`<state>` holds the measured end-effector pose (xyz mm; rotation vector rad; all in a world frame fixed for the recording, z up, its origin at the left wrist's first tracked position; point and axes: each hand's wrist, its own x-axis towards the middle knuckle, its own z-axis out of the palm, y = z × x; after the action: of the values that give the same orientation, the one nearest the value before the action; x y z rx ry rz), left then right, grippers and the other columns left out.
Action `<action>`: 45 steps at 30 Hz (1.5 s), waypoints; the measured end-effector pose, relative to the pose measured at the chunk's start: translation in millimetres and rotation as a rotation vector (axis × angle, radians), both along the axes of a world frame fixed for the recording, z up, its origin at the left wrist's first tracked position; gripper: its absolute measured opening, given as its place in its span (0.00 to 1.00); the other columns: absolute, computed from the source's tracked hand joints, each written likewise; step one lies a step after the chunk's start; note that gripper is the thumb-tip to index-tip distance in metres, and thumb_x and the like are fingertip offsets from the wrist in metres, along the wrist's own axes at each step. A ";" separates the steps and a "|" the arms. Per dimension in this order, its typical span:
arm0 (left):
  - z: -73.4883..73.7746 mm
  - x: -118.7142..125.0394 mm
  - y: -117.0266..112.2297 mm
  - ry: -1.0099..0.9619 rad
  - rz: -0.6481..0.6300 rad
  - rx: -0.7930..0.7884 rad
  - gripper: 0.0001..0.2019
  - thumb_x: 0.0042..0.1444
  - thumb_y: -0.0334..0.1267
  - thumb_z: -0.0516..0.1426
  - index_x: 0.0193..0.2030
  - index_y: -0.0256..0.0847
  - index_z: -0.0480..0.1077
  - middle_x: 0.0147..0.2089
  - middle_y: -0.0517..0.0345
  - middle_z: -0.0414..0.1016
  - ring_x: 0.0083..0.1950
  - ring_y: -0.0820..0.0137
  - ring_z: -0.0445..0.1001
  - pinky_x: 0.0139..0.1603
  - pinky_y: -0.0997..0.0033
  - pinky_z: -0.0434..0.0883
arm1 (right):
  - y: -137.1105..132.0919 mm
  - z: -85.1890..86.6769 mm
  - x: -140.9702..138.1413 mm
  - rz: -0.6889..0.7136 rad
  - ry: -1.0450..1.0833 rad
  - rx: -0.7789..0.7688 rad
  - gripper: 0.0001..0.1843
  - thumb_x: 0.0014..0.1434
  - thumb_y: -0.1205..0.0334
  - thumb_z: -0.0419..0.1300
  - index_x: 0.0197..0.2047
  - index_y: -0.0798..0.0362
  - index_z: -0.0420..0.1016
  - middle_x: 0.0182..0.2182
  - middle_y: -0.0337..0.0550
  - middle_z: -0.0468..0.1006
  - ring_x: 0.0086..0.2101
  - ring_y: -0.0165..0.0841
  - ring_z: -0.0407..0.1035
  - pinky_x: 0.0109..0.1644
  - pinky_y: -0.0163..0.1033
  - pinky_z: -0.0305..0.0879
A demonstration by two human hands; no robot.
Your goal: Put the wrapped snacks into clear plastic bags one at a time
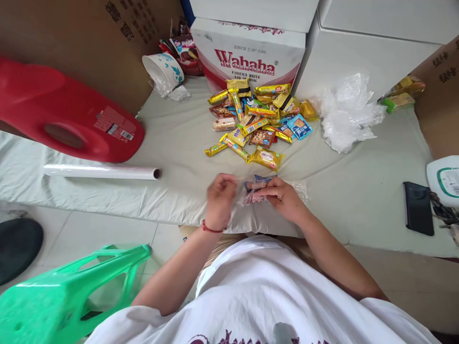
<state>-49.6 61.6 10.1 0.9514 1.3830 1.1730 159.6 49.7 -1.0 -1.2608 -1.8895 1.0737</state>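
My left hand [219,198] and my right hand [281,197] meet at the near edge of a cloth-covered surface [172,138]. Between them is a small clear plastic bag [255,190] with snack packets inside. My right hand pinches the bag from the right. My left hand is curled shut at the bag's left end, fingers pressed together on the plastic. Just beyond the hands lies a pile of wrapped snacks [258,119], mostly yellow, some blue and brown.
A roll of clear film [102,172] lies left, by a red plastic stool [68,114]. A Wahaha carton [249,57], a paper bowl [163,69] and crumpled clear bags [346,112] sit behind. A black phone [418,208] lies right. A green stool [68,291] stands near left.
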 end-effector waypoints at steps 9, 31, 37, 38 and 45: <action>-23.9 -26.4 -22.5 0.110 -0.208 -0.111 0.42 0.43 0.43 0.69 0.66 0.46 0.60 0.52 0.52 0.75 0.28 0.78 0.66 0.29 0.74 0.65 | 10.4 10.6 -4.2 0.006 -0.051 -0.069 0.24 0.60 0.79 0.54 0.46 0.46 0.86 0.36 0.40 0.67 0.33 0.29 0.66 0.42 0.36 0.65; -18.2 -1.3 35.0 -0.282 -0.196 -0.224 0.13 0.41 0.37 0.68 0.26 0.40 0.66 0.24 0.65 0.68 0.24 0.76 0.68 0.26 0.73 0.67 | 8.5 14.4 -10.9 0.140 -0.504 0.135 0.34 0.61 0.75 0.57 0.66 0.37 0.74 0.37 0.44 0.65 0.26 0.29 0.54 0.32 0.35 0.58; -14.2 -1.1 24.6 -0.340 -0.179 -0.263 0.19 0.41 0.37 0.72 0.40 0.38 0.74 0.32 0.60 0.74 0.31 0.74 0.72 0.36 0.69 0.72 | 5.5 11.6 -11.8 0.131 -0.498 0.129 0.32 0.62 0.74 0.57 0.65 0.37 0.76 0.36 0.44 0.64 0.27 0.30 0.56 0.32 0.35 0.60; -14.7 -0.3 24.5 -0.288 -0.198 -0.253 0.18 0.41 0.38 0.72 0.39 0.37 0.75 0.31 0.59 0.75 0.30 0.74 0.71 0.34 0.69 0.71 | 4.5 12.0 -11.7 0.131 -0.499 0.118 0.32 0.62 0.75 0.57 0.64 0.37 0.76 0.37 0.45 0.65 0.28 0.30 0.57 0.33 0.35 0.60; -4.9 18.8 9.5 0.420 -0.030 0.202 0.06 0.55 0.35 0.62 0.37 0.43 0.82 0.42 0.53 0.76 0.39 0.67 0.75 0.44 0.65 0.74 | -4.9 21.9 -9.3 0.193 -0.175 0.006 0.26 0.67 0.65 0.58 0.67 0.42 0.72 0.44 0.48 0.74 0.42 0.38 0.70 0.49 0.44 0.72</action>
<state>-30.8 71.1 5.2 1.4186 1.5895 1.1467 150.3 44.8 20.9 -1.2227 -2.1816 1.0827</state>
